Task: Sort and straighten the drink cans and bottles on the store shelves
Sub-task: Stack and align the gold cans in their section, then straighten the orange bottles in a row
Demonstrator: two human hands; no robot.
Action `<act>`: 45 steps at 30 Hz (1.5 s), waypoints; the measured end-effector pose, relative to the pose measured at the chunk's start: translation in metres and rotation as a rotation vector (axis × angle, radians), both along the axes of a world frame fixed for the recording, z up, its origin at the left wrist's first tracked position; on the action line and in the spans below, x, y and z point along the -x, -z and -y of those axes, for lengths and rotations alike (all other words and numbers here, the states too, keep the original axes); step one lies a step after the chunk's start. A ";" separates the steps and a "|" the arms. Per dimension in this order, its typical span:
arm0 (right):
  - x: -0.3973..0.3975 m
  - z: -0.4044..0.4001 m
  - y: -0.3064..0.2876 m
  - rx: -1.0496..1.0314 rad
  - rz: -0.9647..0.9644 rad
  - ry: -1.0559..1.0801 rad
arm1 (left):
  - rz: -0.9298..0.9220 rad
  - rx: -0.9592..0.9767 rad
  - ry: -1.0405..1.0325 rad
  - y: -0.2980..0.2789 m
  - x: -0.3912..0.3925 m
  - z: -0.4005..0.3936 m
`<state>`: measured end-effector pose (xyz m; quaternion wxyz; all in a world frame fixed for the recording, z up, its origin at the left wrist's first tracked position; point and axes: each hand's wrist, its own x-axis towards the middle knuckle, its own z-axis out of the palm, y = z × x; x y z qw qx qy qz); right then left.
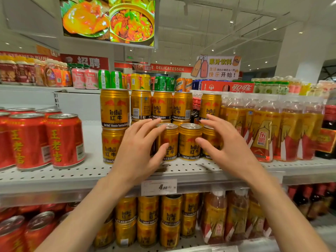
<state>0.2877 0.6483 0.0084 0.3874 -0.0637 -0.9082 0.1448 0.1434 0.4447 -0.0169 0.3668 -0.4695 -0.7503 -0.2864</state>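
Two bare forearms reach from the lower edge toward the middle shelf, a white perforated board with a price tag clipped to its front lip.

Left hand: fingers spread and curved, thumb against the front of a gold Red Bull can in the front row, fingertips at its rim. Grip loosely cupped about the can; whether it is actually clamped cannot be told.

Right hand: fingers splayed, grip open, holding nothing, hovering just before the gold can at the right end of the row.

Between the hands: one gold can, upright, label forward.

Left of the left hand: a two-high stack of gold cans, the upper one upright on the lower.

Behind the front row: further gold cans in an upper tier, one turned barcode-forward.

Left end of the shelf: red cans with yellow characters, upright, standing apart from the gold group.

Right end: shrink-wrapped gold-labelled bottles, touching one another, then a dark bottle with a red cap.

Lower shelf, under the hands: more gold cans, stacked, with red cans and bottles either side.

Top shelf, farther back: mixed green, yellow and pink containers.

Farthest: a hanging food screen and a red DELICATESSEN sign.
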 end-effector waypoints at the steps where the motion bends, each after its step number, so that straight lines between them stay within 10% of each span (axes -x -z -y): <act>1: -0.006 0.004 0.004 0.039 -0.027 0.009 | 0.014 -0.038 0.042 0.003 -0.004 0.003; 11: -0.070 0.046 0.078 0.574 -0.204 0.010 | 0.450 -0.218 0.478 0.067 -0.072 0.019; 19: -0.114 0.014 0.153 0.846 -0.026 0.118 | 0.864 -0.257 0.399 0.130 -0.106 0.002; 45: -0.252 -0.217 0.141 0.818 0.054 0.017 | 0.927 -0.364 0.300 0.106 -0.255 -0.224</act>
